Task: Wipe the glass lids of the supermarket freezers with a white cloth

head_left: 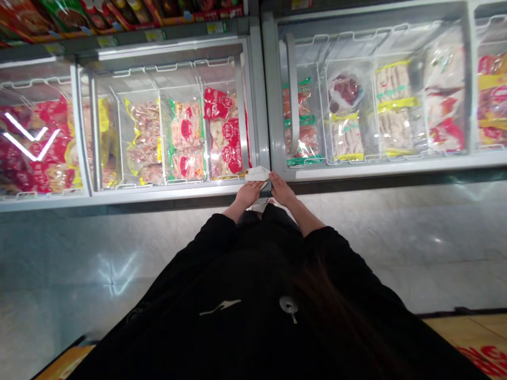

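A small folded white sheet, paper or cloth, I cannot tell which, lies at the front rim where two chest freezers meet. My left hand is closed on its lower left side, fingers pointing up toward the rim. At its right end my right hand pinches the edge, with the fingertips pressed together. Both hands are close together in front of my body. Directly behind the sheet stands the left freezer, and the right freezer begins just beside my right hand.
Wire baskets hold bagged frozen food, such as red-labelled bags on the left and yellow-edged packs on the right. A door handle runs along the right freezer's glass. Shelves of packets stand behind. Pale tiled floor lies below.
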Tool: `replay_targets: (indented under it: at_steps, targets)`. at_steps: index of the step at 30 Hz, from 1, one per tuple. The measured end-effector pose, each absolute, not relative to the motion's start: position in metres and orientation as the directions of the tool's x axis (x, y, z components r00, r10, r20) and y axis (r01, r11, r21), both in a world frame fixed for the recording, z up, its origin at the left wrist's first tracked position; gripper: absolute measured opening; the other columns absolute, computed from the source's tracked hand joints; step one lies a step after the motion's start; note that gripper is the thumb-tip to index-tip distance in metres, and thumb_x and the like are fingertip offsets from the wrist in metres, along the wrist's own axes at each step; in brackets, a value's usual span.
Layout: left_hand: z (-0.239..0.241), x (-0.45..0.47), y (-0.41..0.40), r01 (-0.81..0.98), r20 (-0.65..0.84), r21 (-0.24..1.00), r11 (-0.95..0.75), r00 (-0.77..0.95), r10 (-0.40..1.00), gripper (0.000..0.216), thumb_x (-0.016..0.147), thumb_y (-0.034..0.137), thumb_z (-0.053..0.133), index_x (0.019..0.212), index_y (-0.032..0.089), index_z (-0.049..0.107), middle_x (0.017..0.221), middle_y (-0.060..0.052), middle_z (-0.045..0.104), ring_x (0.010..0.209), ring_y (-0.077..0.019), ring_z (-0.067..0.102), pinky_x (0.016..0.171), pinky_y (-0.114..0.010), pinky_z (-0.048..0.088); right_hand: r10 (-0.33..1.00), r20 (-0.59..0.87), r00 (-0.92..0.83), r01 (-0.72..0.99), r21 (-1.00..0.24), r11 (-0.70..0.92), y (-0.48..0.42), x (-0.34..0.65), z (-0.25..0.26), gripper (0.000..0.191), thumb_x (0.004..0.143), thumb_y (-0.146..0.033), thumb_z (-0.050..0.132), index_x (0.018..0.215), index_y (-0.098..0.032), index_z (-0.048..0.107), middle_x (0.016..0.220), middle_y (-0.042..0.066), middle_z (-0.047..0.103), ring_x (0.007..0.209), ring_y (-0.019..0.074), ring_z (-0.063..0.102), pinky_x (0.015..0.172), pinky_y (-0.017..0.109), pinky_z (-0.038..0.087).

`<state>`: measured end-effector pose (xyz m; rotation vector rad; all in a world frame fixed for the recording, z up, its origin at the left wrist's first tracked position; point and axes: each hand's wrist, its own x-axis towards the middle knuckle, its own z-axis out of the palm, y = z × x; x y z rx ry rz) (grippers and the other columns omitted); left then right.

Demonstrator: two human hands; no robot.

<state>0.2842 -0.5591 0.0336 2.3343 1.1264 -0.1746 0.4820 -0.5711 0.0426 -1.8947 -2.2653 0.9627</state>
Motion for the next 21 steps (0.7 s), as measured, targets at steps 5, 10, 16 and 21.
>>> replay_targets:
  at_steps: [5, 10, 16, 21]
  targets:
    - [0.031, 0.324, -0.533, 0.829, -0.312, 0.382, -0.407, 0.531, 0.788, 0.055, 0.1, 0.018, 0.042, 0.154, 0.011, 0.04, 0.158, -0.013, 0.046, 0.146, -0.0254, 0.038, 0.127, -0.041, 0.021, 0.895, -0.333, -0.296, 0.879, -0.463, 0.119, -0.547, 0.499, 0.047, 0.076, 0.084, -0.008, 0.042, 0.159, -0.006, 0.033, 0.166, 0.012, 0.031, 0.154, 0.0247, 0.028, 0.127, 0.044, 0.031]
    - [0.029, 0.342, -0.522, 0.873, -0.324, 0.364, -0.326, 0.446, 0.834, 0.057, 0.099, 0.02, 0.041, 0.155, 0.012, 0.041, 0.16, -0.011, 0.043, 0.151, -0.0235, 0.035, 0.128, -0.036, 0.023, 0.888, -0.299, -0.351, 0.863, -0.471, 0.182, -0.523, 0.513, 0.045, 0.074, 0.085, -0.01, 0.042, 0.159, -0.006, 0.032, 0.166, 0.013, 0.032, 0.154, 0.0239, 0.028, 0.125, 0.043, 0.034]
    - [0.038, 0.344, -0.534, 0.904, -0.384, 0.346, -0.251, 0.38, 0.842, 0.065, 0.096, 0.023, 0.042, 0.16, 0.026, 0.033, 0.164, -0.002, 0.037, 0.151, -0.0187, 0.037, 0.126, -0.034, 0.031, 0.87, -0.266, -0.414, 0.821, -0.521, 0.231, -0.508, 0.518, 0.047, 0.068, 0.095, -0.018, 0.035, 0.162, -0.019, 0.028, 0.163, 0.005, 0.04, 0.154, 0.0223, 0.028, 0.125, 0.047, 0.035]
    - [0.042, 0.346, -0.503, 0.909, -0.373, 0.353, -0.222, 0.354, 0.858, 0.063, 0.099, 0.025, 0.039, 0.162, 0.03, 0.029, 0.167, 0.0, 0.032, 0.152, -0.021, 0.034, 0.127, -0.044, 0.03, 0.871, -0.23, -0.433, 0.801, -0.542, 0.255, -0.503, 0.517, 0.049, 0.064, 0.1, -0.023, 0.03, 0.163, -0.017, 0.024, 0.167, 0.005, 0.032, 0.157, 0.0213, 0.019, 0.127, 0.046, 0.031]
